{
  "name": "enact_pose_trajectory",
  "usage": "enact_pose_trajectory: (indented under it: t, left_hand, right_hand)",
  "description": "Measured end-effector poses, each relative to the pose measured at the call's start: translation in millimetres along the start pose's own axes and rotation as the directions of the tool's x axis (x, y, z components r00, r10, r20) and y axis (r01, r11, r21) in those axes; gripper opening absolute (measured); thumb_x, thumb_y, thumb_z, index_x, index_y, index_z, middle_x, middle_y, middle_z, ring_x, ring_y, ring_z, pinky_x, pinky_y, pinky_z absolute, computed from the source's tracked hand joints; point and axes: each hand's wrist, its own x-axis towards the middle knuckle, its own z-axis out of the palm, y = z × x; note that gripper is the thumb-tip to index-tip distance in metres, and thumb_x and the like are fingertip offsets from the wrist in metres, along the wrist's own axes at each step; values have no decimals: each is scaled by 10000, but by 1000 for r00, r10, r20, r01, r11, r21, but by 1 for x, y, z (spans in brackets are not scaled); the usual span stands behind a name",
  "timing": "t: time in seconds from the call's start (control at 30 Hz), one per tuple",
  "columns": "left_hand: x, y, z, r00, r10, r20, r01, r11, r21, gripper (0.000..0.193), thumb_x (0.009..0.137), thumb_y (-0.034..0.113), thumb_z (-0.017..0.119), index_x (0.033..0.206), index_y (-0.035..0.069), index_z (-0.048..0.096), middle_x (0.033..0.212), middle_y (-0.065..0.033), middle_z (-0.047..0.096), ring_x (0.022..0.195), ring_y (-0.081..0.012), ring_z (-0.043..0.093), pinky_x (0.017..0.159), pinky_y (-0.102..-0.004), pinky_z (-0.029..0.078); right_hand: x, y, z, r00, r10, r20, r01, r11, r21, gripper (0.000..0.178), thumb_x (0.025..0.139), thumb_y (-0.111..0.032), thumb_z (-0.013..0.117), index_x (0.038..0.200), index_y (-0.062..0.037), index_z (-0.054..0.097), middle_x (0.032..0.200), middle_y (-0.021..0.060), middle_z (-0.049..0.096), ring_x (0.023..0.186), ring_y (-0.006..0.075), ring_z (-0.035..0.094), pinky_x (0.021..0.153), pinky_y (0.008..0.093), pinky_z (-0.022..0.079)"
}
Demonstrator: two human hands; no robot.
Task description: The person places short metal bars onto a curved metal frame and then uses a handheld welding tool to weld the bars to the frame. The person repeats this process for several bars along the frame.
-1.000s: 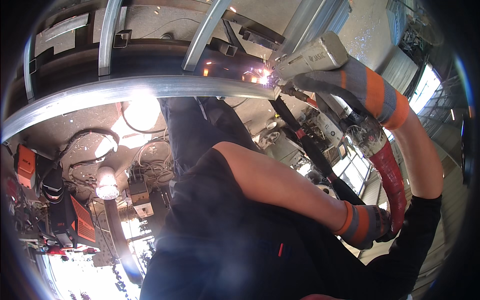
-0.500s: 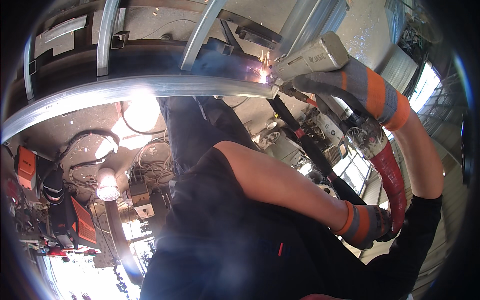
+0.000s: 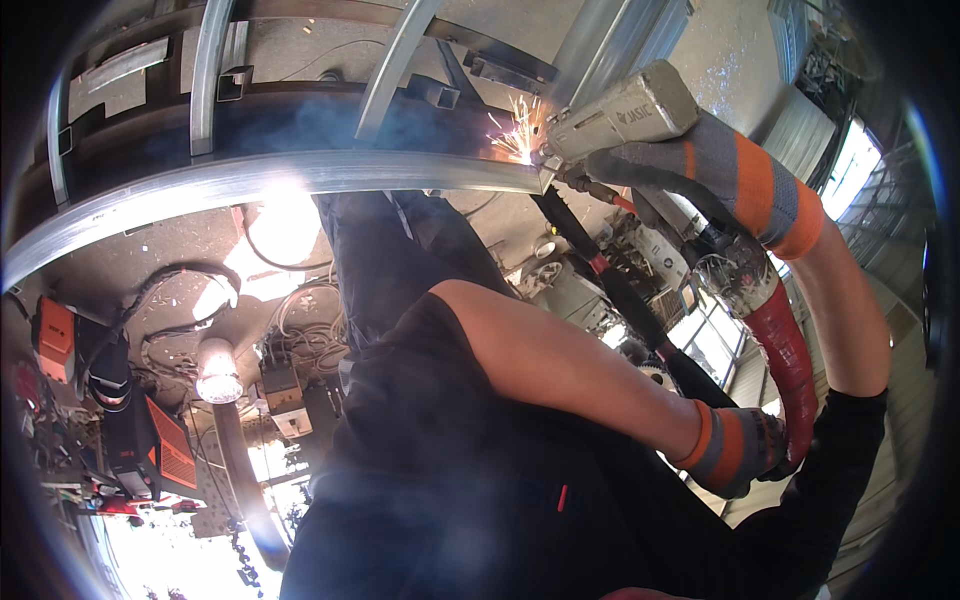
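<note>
A weld is being laid at the end of a long square steel tube (image 3: 300, 178), which runs across the upper part of the view as the near rail of a metal frame. The welding torch (image 3: 615, 115) is held in the right hand (image 3: 700, 165), gloved in grey and orange, with the grip closed firmly round the torch body. Its nozzle is set against the tube's right end, where a second tube (image 3: 610, 40) rises away, and orange sparks (image 3: 515, 135) are thrown from that corner joint with a haze of bluish smoke over the dark steel behind it.

The left hand (image 3: 735, 450), gloved alike, is crossed low in front of the body; its grip is closed on the red-sleeved torch hose (image 3: 785, 350), which is being carried clear of the work. The hose curves up from that hand to the rear of the torch.

By judgement the step in hand is the running of a seam at the corner — the arc is lit and the joint is not yet seen finished. The next move would call for a steady nozzle angle, an even travel along the seam and slack kept in the hose — a tug there could drag the tip off the joint.

Below the frame, orange welding machines (image 3: 150, 440) and tangled cables (image 3: 300, 330) lie on the floor.
</note>
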Motion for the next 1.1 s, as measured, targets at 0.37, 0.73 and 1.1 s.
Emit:
enact_pose_trajectory:
  t: [0.37, 0.73, 1.1]
  left_hand:
    - [1, 6, -7, 999, -25, 37, 26, 999, -23, 259, 793, 203, 600, 817, -41, 681, 882, -213, 685, 908, -381, 675, 867, -449, 559]
    - [3, 4, -2, 1000, 2, 20, -1, 1000, -23, 241, 774, 170, 586, 832, -43, 683, 886, -214, 689, 919, -387, 679, 867, -446, 567]
    - [4, 3, -2, 989, -44, 143, 43, 999, 7, 249, 725, 141, 592, 849, -44, 702, 905, -222, 702, 953, -387, 683, 884, -448, 565]
  right_hand:
    - [-8, -1, 6, 995, -55, -82, 60, 996, 61, 271, 1018, -233, 646, 1260, -144, 732, 822, 24, 646, 674, 75, 610, 602, 248, 526]
    - [-16, -4, -7, 998, 56, 39, -54, 998, -37, 439, 997, -244, 680, 1331, 38, 631, 1151, 147, 742, 997, 193, 719, 893, 307, 575]
    - [-22, -15, 3, 987, 148, -57, -145, 988, 52, 385, 1007, -265, 674, 1252, 33, 676, 906, 109, 748, 749, 162, 718, 649, 290, 563]
